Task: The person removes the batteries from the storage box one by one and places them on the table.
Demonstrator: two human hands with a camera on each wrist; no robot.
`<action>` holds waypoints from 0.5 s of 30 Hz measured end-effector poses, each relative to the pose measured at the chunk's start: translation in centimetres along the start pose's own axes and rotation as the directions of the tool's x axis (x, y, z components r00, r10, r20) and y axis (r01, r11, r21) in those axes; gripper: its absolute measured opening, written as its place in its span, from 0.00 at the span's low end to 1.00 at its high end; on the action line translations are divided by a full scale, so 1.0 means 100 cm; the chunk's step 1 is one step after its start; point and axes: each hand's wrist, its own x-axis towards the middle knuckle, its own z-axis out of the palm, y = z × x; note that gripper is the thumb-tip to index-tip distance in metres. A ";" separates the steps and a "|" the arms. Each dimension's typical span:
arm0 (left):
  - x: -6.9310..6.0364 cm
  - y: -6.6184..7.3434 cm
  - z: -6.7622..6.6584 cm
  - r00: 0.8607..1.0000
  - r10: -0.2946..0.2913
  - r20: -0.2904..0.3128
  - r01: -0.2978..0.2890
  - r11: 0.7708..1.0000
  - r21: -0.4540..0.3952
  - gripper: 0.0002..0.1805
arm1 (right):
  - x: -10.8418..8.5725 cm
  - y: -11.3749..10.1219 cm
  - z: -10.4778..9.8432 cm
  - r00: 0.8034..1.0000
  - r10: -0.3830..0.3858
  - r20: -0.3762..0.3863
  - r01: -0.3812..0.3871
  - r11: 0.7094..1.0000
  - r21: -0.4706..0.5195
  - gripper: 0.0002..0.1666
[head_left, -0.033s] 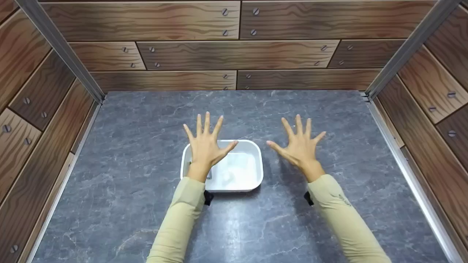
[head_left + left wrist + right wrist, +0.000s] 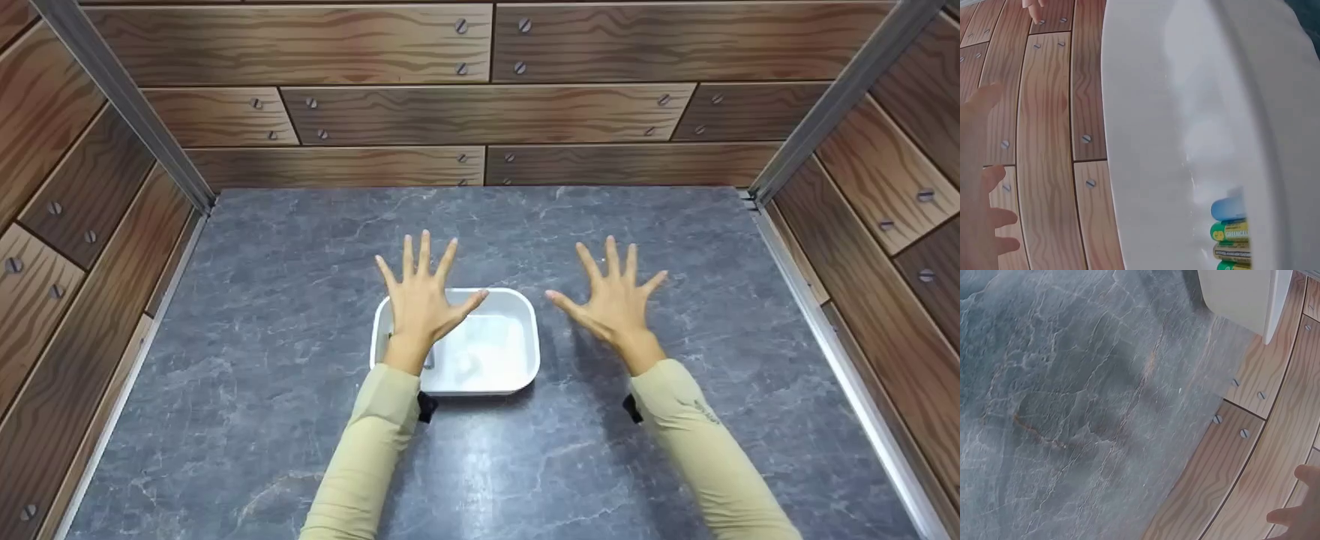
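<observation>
A white, round-cornered rectangular tray [image 2: 499, 345] holds green-and-gold cylindrical batteries [image 2: 1231, 231] at left; the left hand [image 2: 421, 306] hovers above, the right hand [image 2: 616, 306] to its right, all fingers spread apart.

1. On a green-ended battery [image 2: 1231, 231] in the white tub [image 2: 1266, 140], seen from the left wrist: capital letters that read "GREENCELL" or close to it, the last of them hard to make out beside the tub's rim; a small yellow mark, too blurred to read, stands on the green end.
2. On the tan battery [image 2: 1232, 252] next to it: a line of pale lettering on a dark band, too small to read.
3. On the right sleeve [image 2: 701, 427], near the cuff: dark print, illegible.
</observation>
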 end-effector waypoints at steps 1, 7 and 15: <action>0.000 -0.001 0.000 1.000 0.000 -0.004 0.000 1.000 -0.006 0.51 | 0.000 -0.001 0.000 1.000 0.000 -0.002 0.000 1.000 0.001 0.57; 0.000 -0.005 -0.001 1.000 -0.007 -0.019 0.007 1.000 -0.026 0.51 | 0.001 -0.005 -0.002 1.000 -0.005 -0.007 0.005 1.000 -0.002 0.58; 0.000 -0.007 -0.002 1.000 -0.016 -0.006 0.016 1.000 0.004 0.51 | 0.003 -0.007 -0.004 1.000 -0.006 -0.007 0.006 1.000 -0.003 0.58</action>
